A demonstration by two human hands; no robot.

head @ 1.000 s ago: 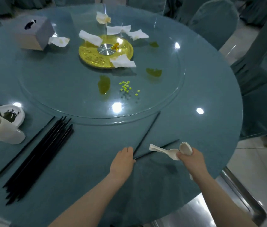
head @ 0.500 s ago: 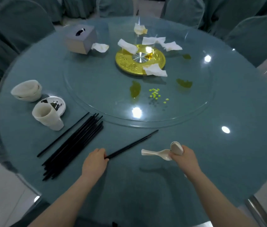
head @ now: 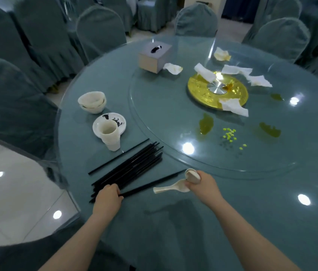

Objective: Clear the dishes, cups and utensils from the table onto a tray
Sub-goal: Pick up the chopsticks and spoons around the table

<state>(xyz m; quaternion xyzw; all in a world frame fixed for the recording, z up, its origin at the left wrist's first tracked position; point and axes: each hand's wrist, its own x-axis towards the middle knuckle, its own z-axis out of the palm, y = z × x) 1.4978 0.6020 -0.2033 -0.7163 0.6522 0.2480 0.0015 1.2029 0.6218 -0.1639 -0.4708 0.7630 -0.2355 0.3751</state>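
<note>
Head view: at the near edge of the round table (head: 271, 222), the left hand (head: 107, 199) pinches the near end of a pair of black chopsticks (head: 152, 184) lying just beside the chopstick pile (head: 129, 167). The right hand (head: 203, 185) is clenched around white spoons (head: 171, 188), one handle pointing left. Toward the left edge, stacked cups (head: 110, 137) stand touching a soiled saucer (head: 115, 121); stacked bowls (head: 91, 102) sit beyond. On the glass turntable (head: 164, 114) lie green spills (head: 206, 124), crumpled napkins (head: 233, 107) and a gold disc (head: 199, 89). A tissue box (head: 154, 56) rests at its far-left rim.
</note>
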